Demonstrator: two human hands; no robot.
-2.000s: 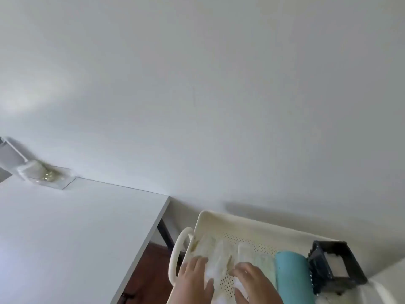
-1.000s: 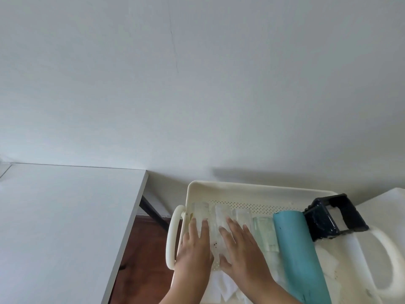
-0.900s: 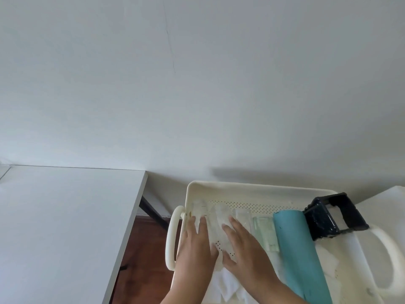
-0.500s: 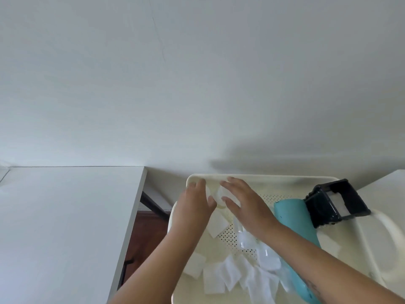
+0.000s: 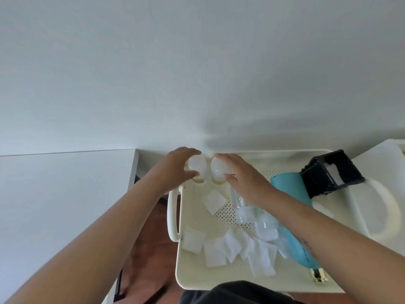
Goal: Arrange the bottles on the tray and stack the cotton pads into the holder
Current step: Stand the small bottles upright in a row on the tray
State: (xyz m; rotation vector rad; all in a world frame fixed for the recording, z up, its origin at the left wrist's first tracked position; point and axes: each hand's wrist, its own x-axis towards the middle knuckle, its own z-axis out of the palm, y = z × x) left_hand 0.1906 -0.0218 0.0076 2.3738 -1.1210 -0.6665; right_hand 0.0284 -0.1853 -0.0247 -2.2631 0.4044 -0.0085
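Step in hand (judged): bottle arranging. Two small clear bottles are being set upright, side by side, in the far-left corner of the tray (image 5: 274,153). The pad stacking is not yet done.

Next move calls for (judged): letting go without tipping either bottle. They look narrow and top-heavy, so the fingers should lift straight off. After that come the bottles lying flat, then the loose pads.

Left hand (image 5: 173,170): fingers (image 5: 188,150) curled over the far side of the left bottle (image 5: 197,166), thumb on its near side, gripping round the white cap.

Right hand (image 5: 243,178): fingers (image 5: 225,156) curled over the far side of the right bottle (image 5: 219,168), thumb below it, gripping in the same way. The two caps are just beside each other; I cannot tell whether they touch. Yellowish liquid shows low in both.

Outward from there:
- More clear bottles (image 5: 240,201) lie flat on the perforated tray floor, partly hidden under the right wrist. Count not readable.
- A teal bottle (image 5: 289,194) lies on its side right of them, with its gold cap (image 5: 317,275) at the near end.
- The black holder (image 5: 331,174) sits tilted at the far right of the tray, with some white pads visible inside.
- Loose cotton pads (image 5: 230,249) are scattered across the near half of the tray, overlapping, and one lies apart nearer the upright bottles.
- A white table (image 5: 54,194) stands left of the tray, with a gap of dark floor between.
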